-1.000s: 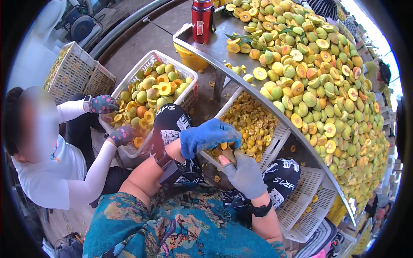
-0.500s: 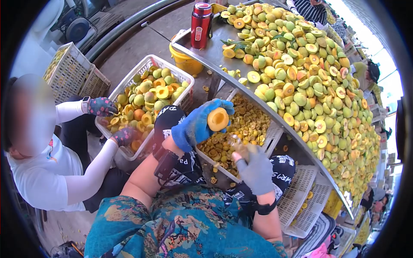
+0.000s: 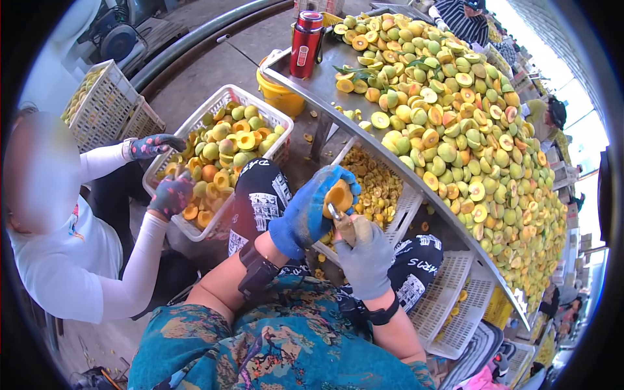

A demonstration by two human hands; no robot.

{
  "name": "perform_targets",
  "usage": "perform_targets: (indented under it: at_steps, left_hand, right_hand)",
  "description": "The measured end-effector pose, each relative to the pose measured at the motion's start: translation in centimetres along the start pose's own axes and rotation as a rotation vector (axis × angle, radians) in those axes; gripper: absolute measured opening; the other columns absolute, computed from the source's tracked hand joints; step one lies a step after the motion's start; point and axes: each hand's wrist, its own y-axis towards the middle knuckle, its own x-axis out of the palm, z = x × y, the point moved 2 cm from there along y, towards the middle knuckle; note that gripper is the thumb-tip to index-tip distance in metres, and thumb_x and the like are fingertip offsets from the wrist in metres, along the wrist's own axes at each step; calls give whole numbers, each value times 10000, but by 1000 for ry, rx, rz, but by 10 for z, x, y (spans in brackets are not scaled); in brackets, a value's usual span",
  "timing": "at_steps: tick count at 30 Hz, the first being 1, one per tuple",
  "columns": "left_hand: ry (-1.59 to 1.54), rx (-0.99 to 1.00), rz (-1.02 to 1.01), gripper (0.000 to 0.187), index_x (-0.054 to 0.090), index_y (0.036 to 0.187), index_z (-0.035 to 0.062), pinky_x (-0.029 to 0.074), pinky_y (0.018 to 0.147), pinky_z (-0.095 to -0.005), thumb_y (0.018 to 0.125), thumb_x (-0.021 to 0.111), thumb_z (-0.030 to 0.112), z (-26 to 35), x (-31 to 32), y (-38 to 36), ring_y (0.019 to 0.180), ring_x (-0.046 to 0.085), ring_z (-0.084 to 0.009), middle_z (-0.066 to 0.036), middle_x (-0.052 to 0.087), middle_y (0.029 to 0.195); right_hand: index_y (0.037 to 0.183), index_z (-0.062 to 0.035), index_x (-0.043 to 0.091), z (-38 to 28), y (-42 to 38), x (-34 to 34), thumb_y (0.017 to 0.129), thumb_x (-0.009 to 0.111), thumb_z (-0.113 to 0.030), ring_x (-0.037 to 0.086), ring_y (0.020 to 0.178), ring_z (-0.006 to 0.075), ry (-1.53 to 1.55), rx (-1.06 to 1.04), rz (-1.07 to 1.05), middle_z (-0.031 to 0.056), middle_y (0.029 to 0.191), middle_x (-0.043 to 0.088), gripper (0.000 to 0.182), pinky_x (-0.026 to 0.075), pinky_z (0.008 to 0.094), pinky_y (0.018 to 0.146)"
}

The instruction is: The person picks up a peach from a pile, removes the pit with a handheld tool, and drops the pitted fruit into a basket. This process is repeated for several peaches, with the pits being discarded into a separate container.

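My left hand (image 3: 300, 218), in a blue glove, is closed around a halved peach (image 3: 337, 197) with its hollowed cut face turned up. My right hand (image 3: 366, 259), in a grey glove, grips a pitting tool (image 3: 346, 230) by its pale wooden handle. The tool's curved metal end is right at the cut face of the peach. Below both hands, between my knees, stands a white crate (image 3: 411, 209) holding pits and fruit scraps; my hands and forearms hide part of it.
A steel table (image 3: 351, 57) at the right carries a large heap of halved peaches (image 3: 448, 123) and a red thermos (image 3: 306, 45). To the left, a co-worker's gloved hands (image 3: 170, 194) are over a white crate (image 3: 286, 120) of peaches. A yellow bucket (image 3: 281, 96) stands behind.
My right hand has moved up and left, bringing the tool to the peach. My left hand has shifted slightly right and down. The co-worker's nearer hand has moved left and up.
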Motion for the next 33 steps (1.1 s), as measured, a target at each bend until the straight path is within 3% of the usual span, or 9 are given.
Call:
perform_targets:
  at_steps: [4,9,14,17,19,25,27,31,33]
  left_hand:
    - [165,102,6,335,510,1162,53,541,822,-297,898,683,165,-4,-4,-2,965,597,-169,-75,589,1078]
    - [-351,-192,259,398,546,1141,61,561,761,-360,984,504,425,-8,-4,0,905,629,-230,-114,617,1045]
    - [-409,-272,410,387,549,1135,55,564,771,-381,976,530,407,-5,0,0,920,640,-260,-129,627,1058]
    - [-479,-275,322,372,558,1126,51,564,781,-388,977,534,391,-13,-10,5,950,637,-265,-130,626,1067]
    - [-540,-257,224,358,562,1125,49,564,786,-393,979,536,375,-11,-20,12,971,633,-263,-129,623,1074]
    - [1057,212,657,233,600,1098,51,456,925,-310,927,627,206,93,-88,9,1072,590,-263,-130,613,1140]
    - [2085,550,715,237,624,1067,53,422,985,-340,888,675,199,117,-88,10,1117,569,-259,-150,600,1180]
    - [1704,458,498,260,660,1036,53,430,989,-416,864,702,244,90,-66,71,1117,565,-349,-182,592,1194]
    - [1494,290,261,240,634,1098,33,492,894,-315,897,671,158,44,-39,115,1018,615,-203,-108,605,1149]
  right_hand:
    - [975,-79,620,-3,-5,8,674,774,-164,637,743,287,-2,-39,-4,90,828,621,349,522,382,638]
    - [929,-79,615,-2,-4,8,700,762,-174,632,739,316,142,30,-112,109,808,622,288,516,395,635]
    - [927,-72,599,21,5,12,728,762,-202,627,768,356,462,211,-347,148,807,633,288,505,399,631]
    - [945,-64,598,37,5,14,766,764,-243,648,739,277,439,66,-392,121,772,621,303,496,361,627]
    - [1006,-55,604,51,2,17,808,753,-292,603,733,158,771,402,-473,60,778,597,343,485,310,657]
    - [1119,-17,597,106,-8,3,884,687,-297,557,741,103,979,610,-406,13,853,595,377,472,261,687]
    - [1086,-16,598,122,-10,0,899,669,-304,562,664,88,1197,851,-275,16,806,594,350,461,239,604]
    - [913,-43,597,148,-13,13,940,620,-312,514,561,81,1257,961,3,-3,713,552,272,409,213,492]
    - [872,-48,591,154,-14,13,948,610,-311,505,554,78,1293,976,50,-6,699,545,275,410,221,498]
